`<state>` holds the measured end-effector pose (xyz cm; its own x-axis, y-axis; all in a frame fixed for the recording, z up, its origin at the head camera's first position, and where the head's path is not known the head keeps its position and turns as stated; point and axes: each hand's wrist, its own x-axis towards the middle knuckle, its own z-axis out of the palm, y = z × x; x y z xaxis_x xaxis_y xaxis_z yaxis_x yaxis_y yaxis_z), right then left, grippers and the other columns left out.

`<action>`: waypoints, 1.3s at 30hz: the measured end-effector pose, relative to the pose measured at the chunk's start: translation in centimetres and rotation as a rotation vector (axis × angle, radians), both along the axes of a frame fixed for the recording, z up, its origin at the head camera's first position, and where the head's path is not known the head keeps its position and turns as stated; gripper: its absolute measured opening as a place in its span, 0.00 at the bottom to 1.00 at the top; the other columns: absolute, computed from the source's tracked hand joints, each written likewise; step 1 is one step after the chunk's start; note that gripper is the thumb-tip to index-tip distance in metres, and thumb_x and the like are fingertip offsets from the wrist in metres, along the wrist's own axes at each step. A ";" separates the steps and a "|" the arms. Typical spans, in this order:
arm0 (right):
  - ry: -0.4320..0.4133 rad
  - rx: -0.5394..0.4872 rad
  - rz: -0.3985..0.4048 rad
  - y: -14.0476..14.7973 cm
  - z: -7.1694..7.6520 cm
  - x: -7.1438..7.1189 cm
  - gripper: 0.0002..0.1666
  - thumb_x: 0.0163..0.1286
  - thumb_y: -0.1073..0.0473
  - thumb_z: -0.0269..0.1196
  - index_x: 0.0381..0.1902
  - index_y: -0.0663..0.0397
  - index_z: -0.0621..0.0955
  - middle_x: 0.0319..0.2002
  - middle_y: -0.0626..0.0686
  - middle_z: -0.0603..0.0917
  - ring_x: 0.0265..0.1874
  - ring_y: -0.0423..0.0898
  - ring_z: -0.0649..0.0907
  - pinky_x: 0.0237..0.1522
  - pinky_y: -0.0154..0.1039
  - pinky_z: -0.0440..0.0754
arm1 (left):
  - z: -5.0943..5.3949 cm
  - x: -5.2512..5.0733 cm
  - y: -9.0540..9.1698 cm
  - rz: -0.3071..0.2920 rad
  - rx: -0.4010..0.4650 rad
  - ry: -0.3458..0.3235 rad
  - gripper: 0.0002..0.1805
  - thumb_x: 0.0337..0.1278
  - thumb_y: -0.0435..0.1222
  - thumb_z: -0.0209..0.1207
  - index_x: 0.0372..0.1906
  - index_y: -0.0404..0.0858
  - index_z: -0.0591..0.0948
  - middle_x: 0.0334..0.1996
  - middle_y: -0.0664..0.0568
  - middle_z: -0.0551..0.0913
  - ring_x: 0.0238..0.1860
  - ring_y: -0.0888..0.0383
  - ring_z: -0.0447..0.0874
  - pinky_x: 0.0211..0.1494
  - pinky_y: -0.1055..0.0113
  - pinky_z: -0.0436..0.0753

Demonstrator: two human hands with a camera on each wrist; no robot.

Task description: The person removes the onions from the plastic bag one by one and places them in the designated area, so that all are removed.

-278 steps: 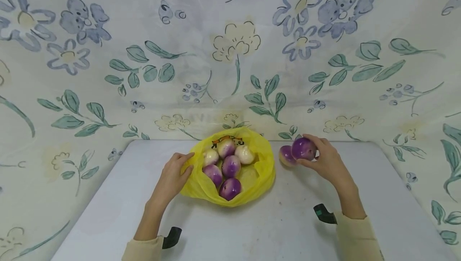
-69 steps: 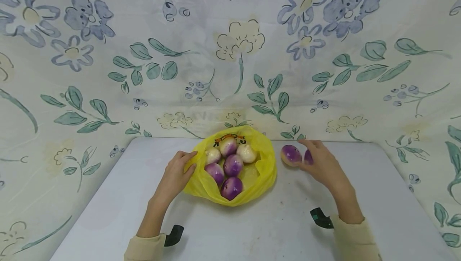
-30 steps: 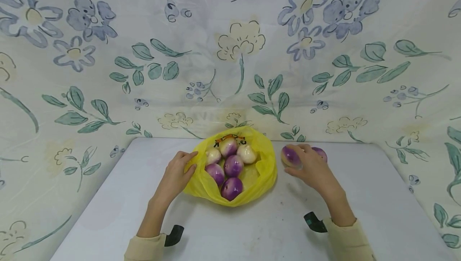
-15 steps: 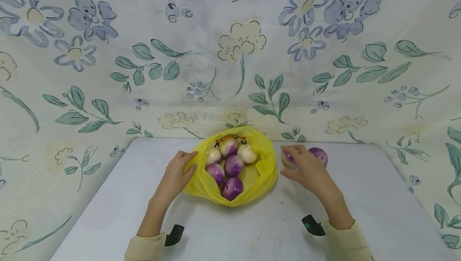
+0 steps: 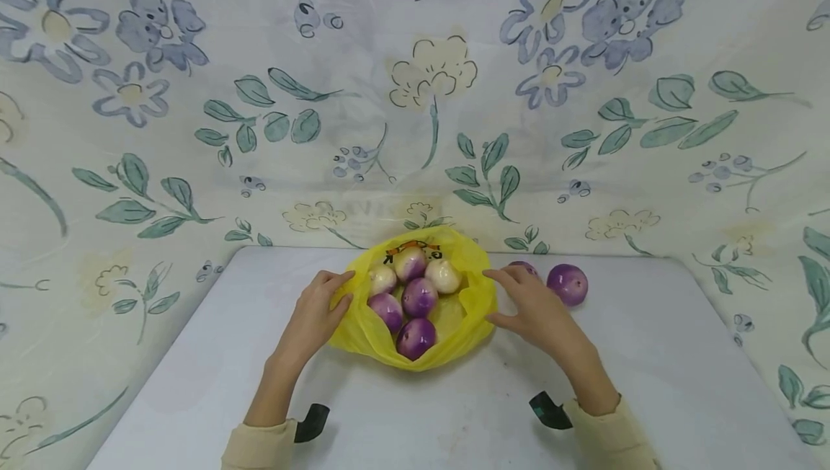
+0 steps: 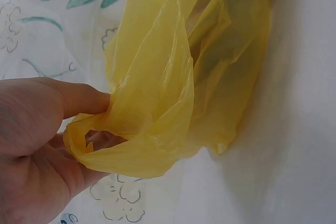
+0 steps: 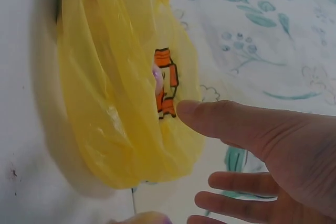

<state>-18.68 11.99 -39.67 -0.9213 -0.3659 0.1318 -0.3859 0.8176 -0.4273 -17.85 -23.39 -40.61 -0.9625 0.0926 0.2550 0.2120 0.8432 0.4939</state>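
Observation:
A yellow plastic bag (image 5: 476,304) stands with its mouth spread wide, holding several glossy, round purple-and-white vegetables (image 5: 420,298) that look like turnips or onions. My left hand (image 5: 318,315) holds the bag's left rim; in the left wrist view, the rim folds over its fingers, with the thumb against the outside. Beside the right rim is my right hand (image 5: 538,308), thumb and fingers spread and holding nothing. Its thumb overlaps the bag in the right wrist view; whether it touches is unclear. Behind this hand lie two more such vegetables, a purple one (image 5: 568,285) and another mostly hidden (image 5: 522,267).
A white table (image 5: 428,419) carries everything, with a few small dark specks on it. Floral cloth (image 5: 350,124) hangs behind its back edge and at the sides. A black wrist mount (image 5: 551,410) sticks out from each sleeve.
The purple vegetable that my right hand held earlier now lies on the table at right. That hand has moved left, past both loose vegetables, to the bag's right rim. My left hand stays put.

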 end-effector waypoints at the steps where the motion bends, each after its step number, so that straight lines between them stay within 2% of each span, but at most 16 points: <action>1: 0.003 0.003 0.001 -0.2 0.0 0.0 0.41 0.57 0.46 0.73 0.68 0.40 0.71 0.64 0.58 0.74 0.59 0.57 0.78 0.57 0.57 0.82 | 0.0 0.0 0.0 0.000 -0.002 0.002 0.21 0.61 0.29 0.61 0.60 0.32 0.78 0.47 0.40 0.79 0.44 0.49 0.79 0.49 0.55 0.86; 7: 0.000 0.016 0.007 -1.2 -0.1 0.0 0.41 0.57 0.46 0.73 0.68 0.39 0.71 0.64 0.57 0.75 0.58 0.56 0.79 0.55 0.58 0.82 | 0.2 0.0 -0.2 0.002 -0.007 0.003 0.21 0.62 0.29 0.61 0.60 0.32 0.78 0.47 0.40 0.79 0.44 0.49 0.79 0.50 0.54 0.86; 18: 0.021 -0.007 0.043 -2.6 -0.1 0.6 0.40 0.57 0.46 0.73 0.67 0.42 0.73 0.62 0.56 0.76 0.58 0.53 0.79 0.57 0.52 0.83 | 0.1 0.0 -0.2 0.008 -0.003 -0.006 0.22 0.62 0.30 0.61 0.61 0.33 0.78 0.47 0.40 0.79 0.45 0.49 0.79 0.51 0.54 0.86; 24: 0.017 -0.007 0.055 -3.4 0.1 0.7 0.38 0.59 0.46 0.72 0.67 0.40 0.73 0.63 0.56 0.75 0.62 0.54 0.76 0.59 0.54 0.81 | 0.1 0.0 0.0 0.010 0.004 -0.017 0.22 0.62 0.30 0.60 0.61 0.33 0.78 0.48 0.40 0.79 0.45 0.49 0.79 0.52 0.54 0.86; 31: 0.031 0.019 0.078 -4.5 0.3 0.6 0.38 0.58 0.45 0.72 0.66 0.37 0.73 0.62 0.54 0.78 0.59 0.53 0.78 0.63 0.53 0.77 | 0.0 0.0 0.1 0.006 0.009 -0.012 0.22 0.62 0.30 0.60 0.61 0.33 0.78 0.47 0.40 0.79 0.45 0.49 0.79 0.52 0.54 0.86; 39: 0.034 -0.004 0.104 -6.0 0.2 0.8 0.38 0.57 0.46 0.73 0.65 0.38 0.74 0.62 0.53 0.77 0.59 0.52 0.78 0.62 0.50 0.80 | 0.0 0.0 0.0 0.008 0.008 -0.017 0.22 0.62 0.30 0.60 0.61 0.33 0.78 0.48 0.39 0.79 0.47 0.48 0.80 0.54 0.53 0.86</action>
